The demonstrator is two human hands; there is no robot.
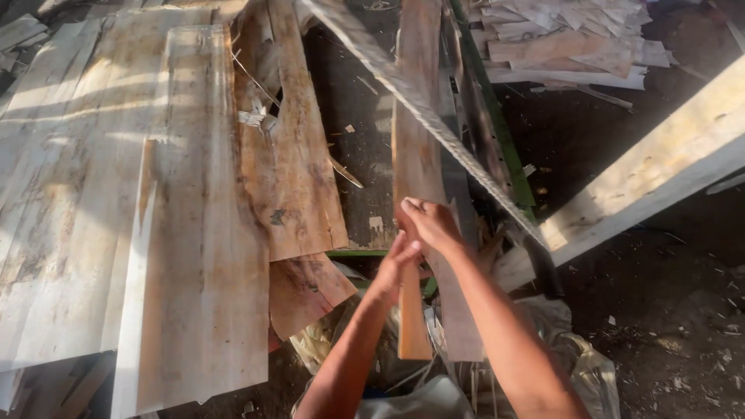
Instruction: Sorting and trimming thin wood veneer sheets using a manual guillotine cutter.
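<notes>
A long narrow strip of thin wood veneer (415, 116) runs from the top of the head view down to the middle. My right hand (429, 221) is closed over the strip near its lower part. My left hand (397, 264) grips the same strip just below, fingers wrapped around its edge. The strip's lower end (414, 334) hangs past my forearms, beside a second greyer strip (458, 318).
Wide pale veneer sheets (116, 178) lie stacked at left, with a torn brown sheet (291, 163) beside them. A green metal frame (500, 132) and a slanted twisted bar (434, 124) cross the middle. A thick timber beam (660, 163) slants at right. Veneer scraps (566, 39) pile at top right.
</notes>
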